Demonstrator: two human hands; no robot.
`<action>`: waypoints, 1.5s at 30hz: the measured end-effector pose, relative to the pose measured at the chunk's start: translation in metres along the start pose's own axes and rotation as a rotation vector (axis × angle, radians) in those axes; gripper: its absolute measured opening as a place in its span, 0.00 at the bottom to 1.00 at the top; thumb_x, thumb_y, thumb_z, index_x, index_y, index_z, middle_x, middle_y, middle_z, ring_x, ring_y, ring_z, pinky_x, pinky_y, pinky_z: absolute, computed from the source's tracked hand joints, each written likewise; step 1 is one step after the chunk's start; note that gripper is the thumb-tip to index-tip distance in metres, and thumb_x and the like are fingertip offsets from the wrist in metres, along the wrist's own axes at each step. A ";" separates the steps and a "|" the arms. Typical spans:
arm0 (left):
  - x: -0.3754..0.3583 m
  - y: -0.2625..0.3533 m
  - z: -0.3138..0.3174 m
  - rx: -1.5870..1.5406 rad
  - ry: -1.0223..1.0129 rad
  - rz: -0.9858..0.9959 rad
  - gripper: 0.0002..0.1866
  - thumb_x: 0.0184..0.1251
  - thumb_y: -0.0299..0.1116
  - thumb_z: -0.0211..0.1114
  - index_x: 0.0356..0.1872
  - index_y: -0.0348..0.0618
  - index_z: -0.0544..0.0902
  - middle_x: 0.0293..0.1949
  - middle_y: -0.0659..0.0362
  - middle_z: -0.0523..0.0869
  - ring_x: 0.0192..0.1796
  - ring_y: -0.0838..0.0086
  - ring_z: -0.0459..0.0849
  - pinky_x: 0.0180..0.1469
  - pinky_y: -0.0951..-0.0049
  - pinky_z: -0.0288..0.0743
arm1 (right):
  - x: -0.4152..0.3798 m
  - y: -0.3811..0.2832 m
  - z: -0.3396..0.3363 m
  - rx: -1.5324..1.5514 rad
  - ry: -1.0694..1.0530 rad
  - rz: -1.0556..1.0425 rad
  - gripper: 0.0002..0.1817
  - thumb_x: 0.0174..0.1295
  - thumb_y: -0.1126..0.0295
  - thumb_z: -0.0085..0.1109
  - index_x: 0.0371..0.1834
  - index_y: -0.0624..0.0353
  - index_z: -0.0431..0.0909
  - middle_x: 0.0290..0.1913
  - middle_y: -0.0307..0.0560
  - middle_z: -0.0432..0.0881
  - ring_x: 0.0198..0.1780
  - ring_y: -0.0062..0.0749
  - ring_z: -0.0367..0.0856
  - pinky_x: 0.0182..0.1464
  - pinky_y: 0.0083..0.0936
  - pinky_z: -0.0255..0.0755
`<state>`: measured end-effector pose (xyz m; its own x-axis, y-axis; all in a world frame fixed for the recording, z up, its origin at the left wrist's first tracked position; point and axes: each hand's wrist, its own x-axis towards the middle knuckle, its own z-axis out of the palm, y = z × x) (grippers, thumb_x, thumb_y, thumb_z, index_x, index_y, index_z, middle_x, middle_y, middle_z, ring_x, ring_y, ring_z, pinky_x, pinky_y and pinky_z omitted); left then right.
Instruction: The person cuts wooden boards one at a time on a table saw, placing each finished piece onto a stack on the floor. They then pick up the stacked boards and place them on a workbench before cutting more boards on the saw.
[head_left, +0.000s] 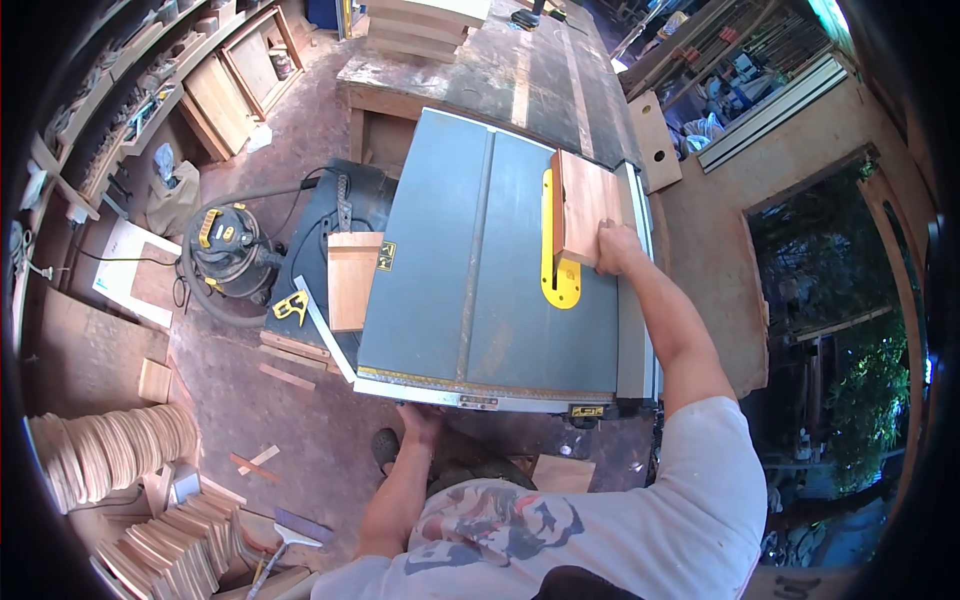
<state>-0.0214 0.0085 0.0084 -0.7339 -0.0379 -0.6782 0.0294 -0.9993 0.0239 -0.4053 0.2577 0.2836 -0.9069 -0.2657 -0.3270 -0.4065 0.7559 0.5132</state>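
A table saw (pixel 420 300) with a grey top lies in front of me. On its right side a wooden board (pixel 590 195) rests along the fence (pixel 637 300), partly covering the yellow throat plate (pixel 562 292). My right hand (pixel 618 247) is closed on the board's near right corner, its fingers curled. The blade cannot be made out clearly. Below the saw's front rail (pixel 478 402), my left hand (pixel 420 425) reaches under the edge. The rail hides its fingers, so whatever it touches is out of sight.
Left of the saw are a shop vacuum (pixel 232 245), a wooden piece (pixel 352 285) and a yellow combination square (pixel 292 306). Stacked curved wood pieces (pixel 120 455) stand at lower left. A workbench (pixel 480 75) adjoins the saw's far side. Wood scraps (pixel 255 460) lie on the floor.
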 end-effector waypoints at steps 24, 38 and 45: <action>-0.242 0.126 -0.225 1.120 1.010 0.159 0.29 0.60 0.35 0.66 0.61 0.28 0.80 0.29 0.55 0.84 0.26 0.74 0.80 0.27 0.72 0.74 | 0.287 0.090 -0.004 0.916 0.285 0.090 0.37 0.50 0.69 0.62 0.71 0.54 0.75 0.69 0.60 0.75 0.69 0.51 0.75 0.73 0.35 0.65; -0.192 0.134 -0.160 1.131 0.892 0.338 0.26 0.67 0.31 0.62 0.65 0.28 0.77 0.40 0.54 0.89 0.31 0.77 0.83 0.26 0.76 0.72 | 0.284 0.029 -0.125 1.045 0.360 -0.309 0.21 0.58 0.60 0.67 0.50 0.63 0.89 0.49 0.54 0.90 0.52 0.39 0.88 0.58 0.30 0.77; -0.199 0.143 -0.193 1.255 0.832 0.196 0.28 0.65 0.30 0.64 0.65 0.23 0.75 0.34 0.53 0.88 0.23 0.77 0.79 0.23 0.76 0.70 | 0.147 0.097 -0.130 1.020 0.768 -0.155 0.19 0.66 0.60 0.64 0.53 0.60 0.87 0.48 0.52 0.90 0.50 0.33 0.87 0.53 0.28 0.78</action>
<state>0.2600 -0.1267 0.0055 -0.1940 -0.5833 -0.7887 -0.8162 -0.3501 0.4597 -0.5925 0.2140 0.3884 -0.8273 -0.4088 0.3852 -0.5536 0.7092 -0.4364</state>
